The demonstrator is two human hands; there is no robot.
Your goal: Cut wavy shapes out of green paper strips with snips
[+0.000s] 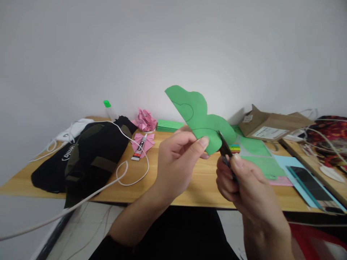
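A folded-looking piece of green paper (193, 103) with scalloped edges and drawn pencil curves is pinched by my left hand (179, 159), thumb in front and fingers behind. My right hand (244, 180) grips dark-handled scissors (225, 148). Their blades meet the lower right part of the paper, at the drawn curve near its edge. Both hands are raised above the wooden table (200, 184). The scissors' handles are partly hidden by my right fingers.
On the left lie a black bag (92, 155), a white cable (108, 184) and a glue tube (139, 146) on pink paper. Crumpled pink paper (146, 120) and green strips (169, 125) sit behind. A cardboard box (268, 124) and a phone (311, 182) are on the right.
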